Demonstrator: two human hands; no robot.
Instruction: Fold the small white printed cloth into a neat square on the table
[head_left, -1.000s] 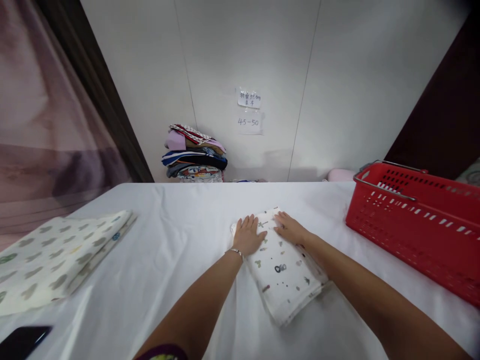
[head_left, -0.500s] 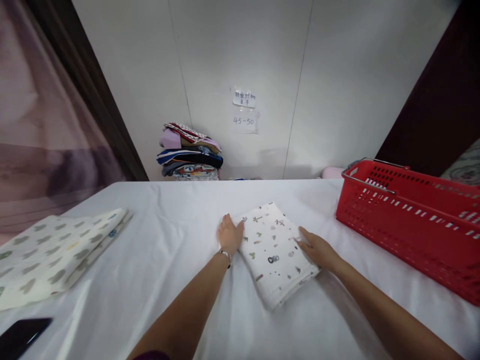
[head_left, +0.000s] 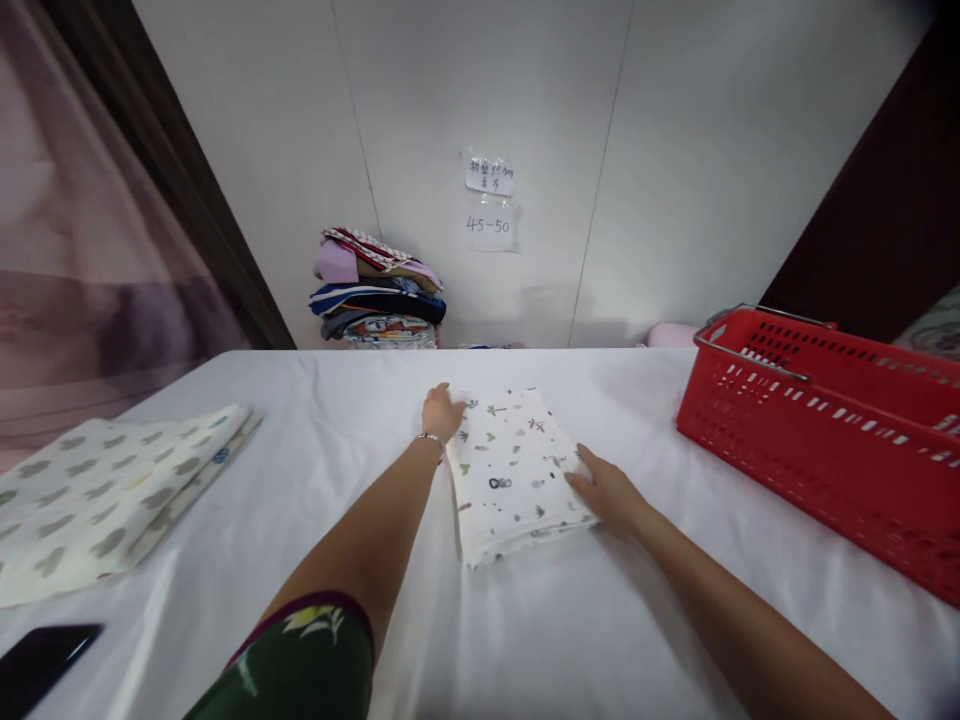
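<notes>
A folded white cloth (head_left: 517, 470) with small printed palms and other figures lies flat on the white-covered table in front of me. My left hand (head_left: 442, 412), a bracelet at its wrist, holds the far left corner, with its thumb over the edge. At the right edge my right hand (head_left: 606, 490) grips the cloth near its front corner, thumb on top. The fingertips beneath the edges are partly hidden. Several folded layers show along the near edge.
To the right stands a red plastic basket (head_left: 817, 460) with metal handles. A second folded cloth (head_left: 112, 490) with grey shapes lies at the left, near a dark phone (head_left: 45, 665). Behind the table rises a stack of folded fabrics (head_left: 379, 290) against the wall.
The cloth has shifted left and away from me and turned, so its near edge lies more nearly level. Both hands have moved along with it.
</notes>
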